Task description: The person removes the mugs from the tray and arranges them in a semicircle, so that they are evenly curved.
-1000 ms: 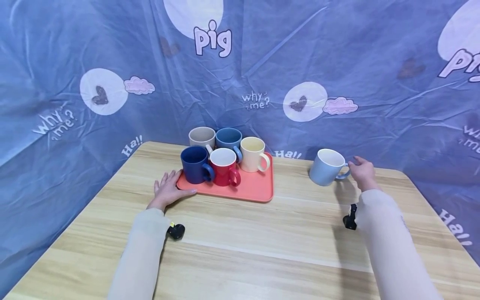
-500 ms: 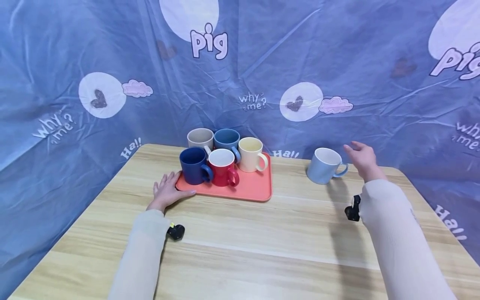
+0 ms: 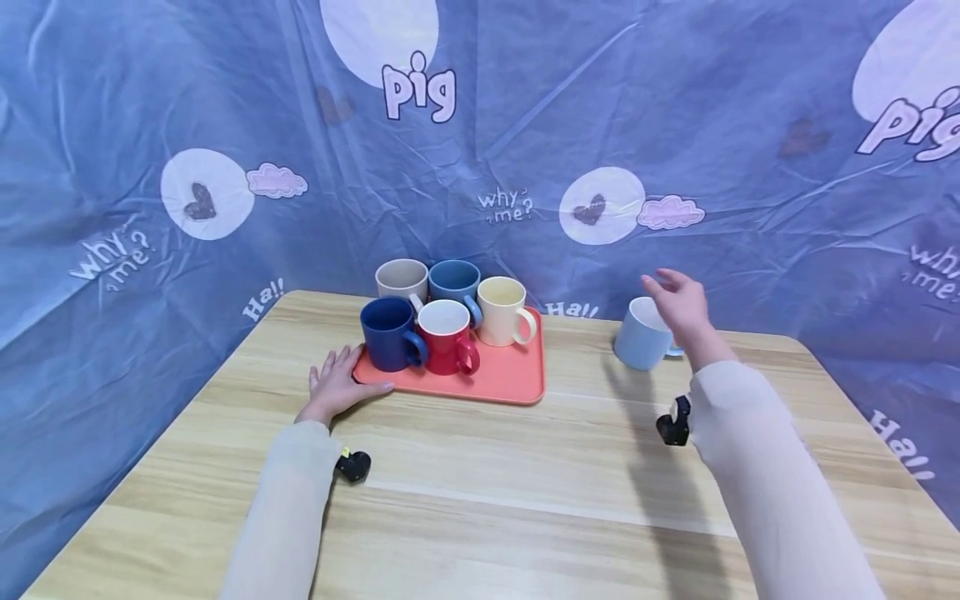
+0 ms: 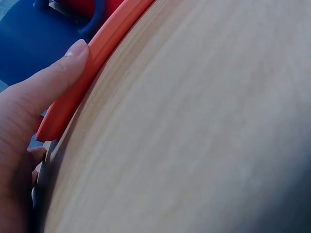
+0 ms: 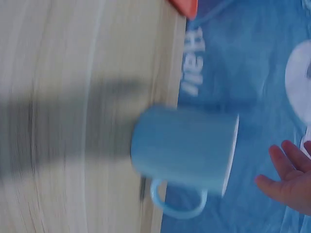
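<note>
Reaching to the near left corner of an orange-red tray [image 3: 510, 379], my left hand [image 3: 339, 388] rests with its thumb [image 4: 73, 58] along the rim and its other fingers spread beside the corner. Right by it on the tray stands a dark blue mug [image 3: 386, 335]. My right hand [image 3: 681, 310] holds nothing, raised above a light blue mug [image 3: 639, 337] and partly covering it in the head view. That mug stands upright on the table; the right wrist view shows its handle [image 5: 180, 209] and a gap between its rim and the hand's fingers [image 5: 282, 162].
The tray also carries a red mug [image 3: 444, 342], a cream mug [image 3: 500, 317], a grey mug [image 3: 399, 277] and a teal-blue mug [image 3: 453, 282]. A wooden table [image 3: 487, 508] lies under everything. Printed blue cloth [image 3: 480, 167] hangs right behind it.
My right hand, at the light blue mug's handle a second ago, has let go, lifted off and moved left over the mug. The left hand stays at the tray corner.
</note>
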{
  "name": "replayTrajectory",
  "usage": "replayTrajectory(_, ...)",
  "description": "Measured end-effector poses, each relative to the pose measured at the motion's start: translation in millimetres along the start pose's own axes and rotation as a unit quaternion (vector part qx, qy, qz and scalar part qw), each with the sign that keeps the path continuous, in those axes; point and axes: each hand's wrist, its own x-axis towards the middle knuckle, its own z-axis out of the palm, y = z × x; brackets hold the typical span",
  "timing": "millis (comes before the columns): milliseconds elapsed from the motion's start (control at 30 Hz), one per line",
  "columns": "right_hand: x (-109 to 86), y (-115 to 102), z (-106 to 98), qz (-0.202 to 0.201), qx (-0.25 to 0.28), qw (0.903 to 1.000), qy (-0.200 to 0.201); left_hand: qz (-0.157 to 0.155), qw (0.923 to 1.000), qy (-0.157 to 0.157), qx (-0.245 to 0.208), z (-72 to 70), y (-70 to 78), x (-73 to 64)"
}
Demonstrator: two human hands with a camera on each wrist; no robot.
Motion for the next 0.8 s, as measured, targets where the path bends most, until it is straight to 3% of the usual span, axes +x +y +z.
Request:
replayTrajectory(200, -11.7, -13.0, 42.7, -0.001, 0.079, 0.9966, 0.022, 0.003, 1.0, 0.0, 0.006, -0.5, -1.0, -0.2)
replayTrajectory(433, -29.3, -28.0, 86.3, -0.015, 0.15, 0.9882, -0.029, 0.004, 1.0, -0.006, 0.002, 0.7, -0.3, -1.0)
replayTrajectory(667, -48.4, -34.3, 124.1, -0.053, 0.156, 0.9844, -0.06, 0.002, 1.0, -0.004, 0.003, 1.4, -3.0, -0.1)
replayTrajectory(800, -60.0, -35.7, 143.6, -0.043, 0.16, 0.9826, -0.084, 0.004, 1.0, -0.004, 0.001, 1.1, -1.6, -0.6)
